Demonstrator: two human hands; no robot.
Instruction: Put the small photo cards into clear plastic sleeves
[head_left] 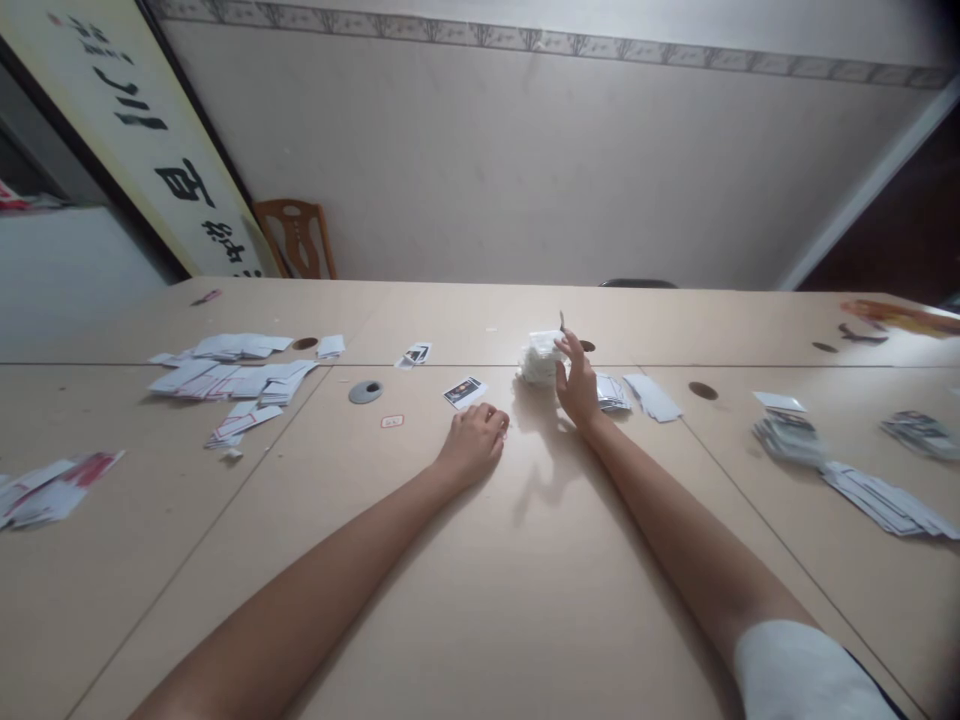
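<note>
My left hand (474, 442) rests on the table with its fingers loosely bent and fingertips down; I see nothing held in it. Just beyond it lies a white card with a dark picture (465, 391). My right hand (577, 384) is raised beside a white bundle (541, 358) that looks like stacked thin bags or paper. A small thin dark piece (562, 320) sticks up from its fingertips, too small to name. Whether these fingers touch the bundle I cannot tell. Behind the right wrist lie a stack of cards (613, 393) and some white slips (652, 396).
White paper packets (225, 378) spread across the table's left side, with more (56, 490) nearer the edge. Card stacks (789, 438) and a fanned row of white packets (889, 500) lie at right. Small picture cards (414, 355) and a grey cable cap (366, 391) lie left of centre.
</note>
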